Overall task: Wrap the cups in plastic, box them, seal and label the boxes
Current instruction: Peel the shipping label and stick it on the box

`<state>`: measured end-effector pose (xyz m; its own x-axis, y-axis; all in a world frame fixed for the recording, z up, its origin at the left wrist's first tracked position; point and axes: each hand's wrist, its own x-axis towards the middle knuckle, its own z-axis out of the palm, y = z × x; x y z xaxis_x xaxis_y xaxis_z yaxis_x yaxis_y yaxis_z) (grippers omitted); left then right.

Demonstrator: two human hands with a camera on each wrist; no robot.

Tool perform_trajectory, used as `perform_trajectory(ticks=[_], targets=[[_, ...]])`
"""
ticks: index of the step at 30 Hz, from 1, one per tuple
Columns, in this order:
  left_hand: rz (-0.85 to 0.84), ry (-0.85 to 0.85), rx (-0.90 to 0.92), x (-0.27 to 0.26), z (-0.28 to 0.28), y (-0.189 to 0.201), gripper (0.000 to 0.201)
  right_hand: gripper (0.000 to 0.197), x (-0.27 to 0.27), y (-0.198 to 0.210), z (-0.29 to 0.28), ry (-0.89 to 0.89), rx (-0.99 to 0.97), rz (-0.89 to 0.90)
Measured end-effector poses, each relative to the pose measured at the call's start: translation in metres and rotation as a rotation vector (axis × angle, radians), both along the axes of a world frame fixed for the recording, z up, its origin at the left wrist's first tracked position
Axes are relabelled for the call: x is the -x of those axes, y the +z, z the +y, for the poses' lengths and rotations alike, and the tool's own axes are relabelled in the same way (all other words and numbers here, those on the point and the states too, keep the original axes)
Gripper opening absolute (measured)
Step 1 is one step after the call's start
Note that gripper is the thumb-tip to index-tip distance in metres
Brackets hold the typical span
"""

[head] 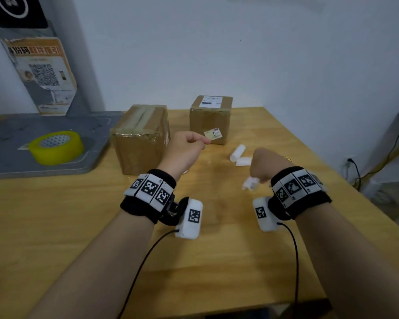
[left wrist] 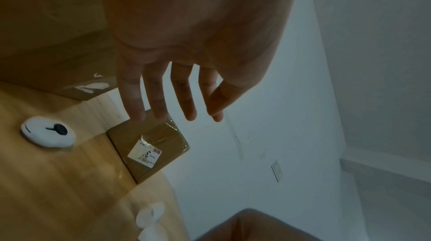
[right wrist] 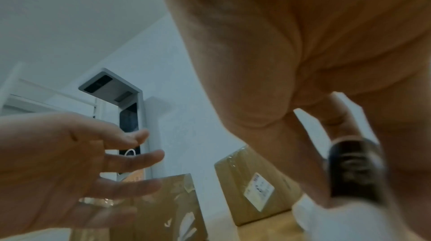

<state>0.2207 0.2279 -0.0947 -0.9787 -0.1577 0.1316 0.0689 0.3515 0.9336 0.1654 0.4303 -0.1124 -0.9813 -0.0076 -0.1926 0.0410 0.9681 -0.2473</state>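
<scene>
L hand (head: 184,147) is up by the small brown taped cardboard box (head: 204,120) at the back of the wooden tabletop (head: 217,261). Both wrist views show its fingers straight w/ nothing held. The small cream sticker marked "3" (head: 213,134) sits on the box's front face. A fingertip looks right at its left edge, prob to press it flat, but can't confirm contact.

Sticker's long axis runs approx horizontal across the face, slightly tilted. A white shipping label (head: 211,101) is on top of the same box.

R hand (head: 265,163) is low and curled round a crumpled white paper scrap (head: 251,183), likely backing kept out of the way.

The bigger brown taped cardboard box (head: 138,143) stands left of the small one w/ no label visible on top, so I'd guess it's next.
</scene>
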Motion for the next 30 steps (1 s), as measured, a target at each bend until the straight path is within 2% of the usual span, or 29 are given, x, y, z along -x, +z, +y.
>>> perform_trajectory(ticks=[3,7,12,16,18,22,24,28,30], targets=[[0.001,0.001,-0.015,0.001,-0.017,-0.001,0.023,0.024,0.003,0.012,-0.024,0.092,0.248,0.025],[0.005,0.001,0.003,0.009,-0.048,-0.002,0.011,0.027,-0.002,0.030,-0.068,0.217,0.575,0.109],[0.015,-0.052,0.105,0.022,-0.092,0.008,0.033,0.026,0.010,0.036,-0.123,0.343,0.891,0.178],[0.103,0.014,0.032,0.031,-0.117,0.012,0.019,0.043,0.021,0.033,-0.154,0.391,1.062,0.246],[0.115,0.076,-0.061,0.035,-0.126,0.012,0.022,0.054,0.026,0.030,-0.164,0.383,1.128,0.267],[0.164,0.172,-0.128,0.039,-0.137,0.010,0.010,0.059,0.036,0.030,-0.167,0.409,1.124,0.253],[0.192,0.203,-0.125,0.040,-0.140,0.011,0.013,0.048,0.037,0.032,-0.165,0.423,1.037,0.234],[0.185,0.216,-0.110,0.045,-0.138,0.015,0.017,0.006,0.037,0.030,-0.159,0.407,0.860,0.199],[0.192,0.209,-0.079,0.045,-0.136,0.014,0.015,0.010,0.038,0.028,-0.157,0.386,0.850,0.232]])
